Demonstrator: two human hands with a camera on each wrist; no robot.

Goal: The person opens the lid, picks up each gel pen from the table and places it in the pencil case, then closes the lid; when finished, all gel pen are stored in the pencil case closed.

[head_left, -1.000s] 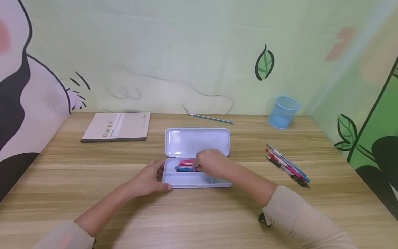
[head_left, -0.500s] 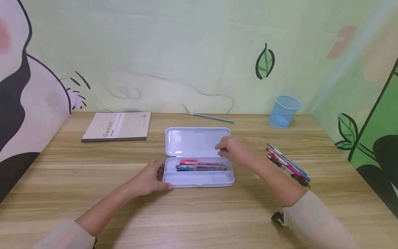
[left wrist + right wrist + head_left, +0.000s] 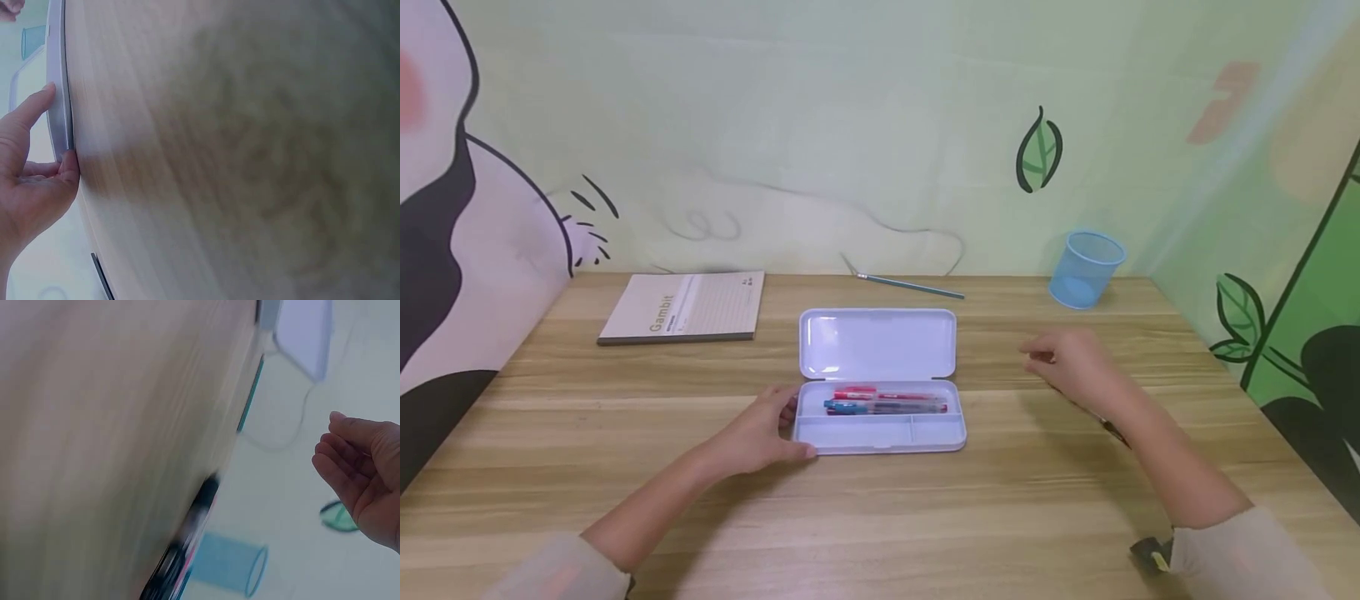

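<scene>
**K:** Hands first. Left hand (image 3: 758, 433) rests against the left end of the pencil case (image 3: 880, 433), thumb along the front corner, fingers up the end wall. Left wrist view agrees: thumb and one finger (image 3: 34, 106) touch the case (image 3: 59, 94) edge, fingers fairly straight, nothing clamped.

**R:** Right?

**K:** Right hand (image 3: 1071, 362) hangs above the table (image 3: 880, 517), to the right of the case and well apart from it. Holds nothing. Right wrist view shows the hand (image 3: 362, 469) with loosely curled fingers and a bare palm.

**R:** Case state?

**K:** Lid flipped back flat toward the wall. Tray has a narrow front compartment and a longer rear one. Red pen (image 3: 880, 393) and blue pen (image 3: 880, 407) lie side by side in the rear one, running left to right.

**R:** What's under the right hand?

**K:** Loose pens (image 3: 1112, 429) on the table, mostly hidden by the forearm in the head view. Right wrist view shows them as a dark blurred bundle (image 3: 184, 550); can't count them.

**R:** Farther back?

**K:** Notebook (image 3: 683, 307) at back left, flat. Teal pencil (image 3: 910, 287) behind the lid, near the wall. Blue mesh cup (image 3: 1086, 270) at back right, upright.
</scene>
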